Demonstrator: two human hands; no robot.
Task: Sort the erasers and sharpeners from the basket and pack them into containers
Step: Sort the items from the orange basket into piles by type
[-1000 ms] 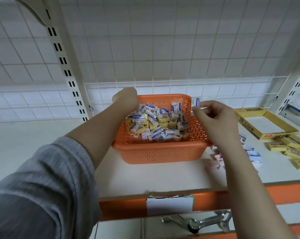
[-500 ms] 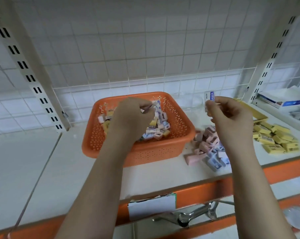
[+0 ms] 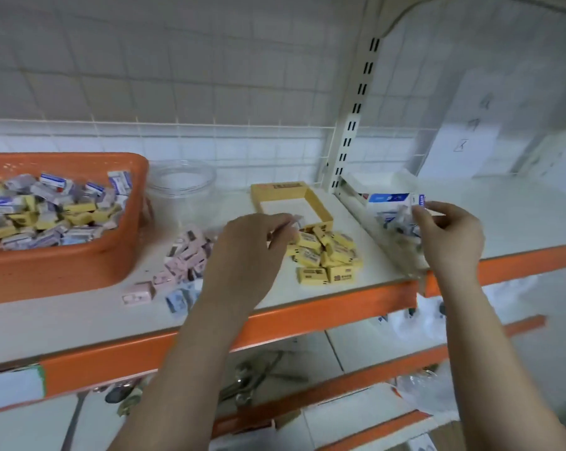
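Note:
The orange basket (image 3: pixel 63 265) stands at the left of the shelf, holding several mixed erasers and sharpeners. My left hand (image 3: pixel 252 245) hovers over the shelf between a pink and blue pile (image 3: pixel 181 265) and a yellow pile (image 3: pixel 327 255), pinching a small pinkish piece (image 3: pixel 297 220). My right hand (image 3: pixel 447 236) pinches a white and blue eraser (image 3: pixel 418 201) over a pile of white and blue erasers (image 3: pixel 395 219) beside a white and blue box (image 3: pixel 385 190). An open yellow box (image 3: pixel 291 200) lies behind the yellow pile.
A clear glass jar (image 3: pixel 181 187) stands between the basket and the yellow box. A slotted upright post (image 3: pixel 356 112) and a low divider (image 3: pixel 372 236) split the shelf. The orange shelf edge (image 3: pixel 275 323) runs in front; metal utensils lie on the lower shelf (image 3: pixel 255 379).
The view has swung right. My left hand left the basket with a small piece and moved over the piles. My right hand carried its eraser right, to the white and blue pile.

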